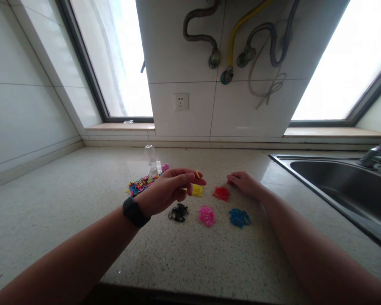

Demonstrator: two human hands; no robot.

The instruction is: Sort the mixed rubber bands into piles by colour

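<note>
A small yellow rubber band (197, 174) shows at the fingertips of my left hand (168, 188), which holds it above the yellow rubber bands (197, 190). My right hand (246, 184) rests low over the counter, just behind and right of the red rubber bands (221, 193). Its fingers are closed together, and whatever they hold is hidden. In front lie separate heaps of black rubber bands (178, 212), pink rubber bands (207, 216) and blue rubber bands (240, 217). A heap of mixed-colour rubber bands (141, 185) is partly covered by my left hand.
A clear plastic bottle (150, 157) stands behind the mixed heap, beside a pink object (165, 167). The speckled counter (209, 258) ends at a front edge near me. A steel sink (336, 182) with a faucet is at the right. A tiled wall carries a socket (181, 102) and hoses.
</note>
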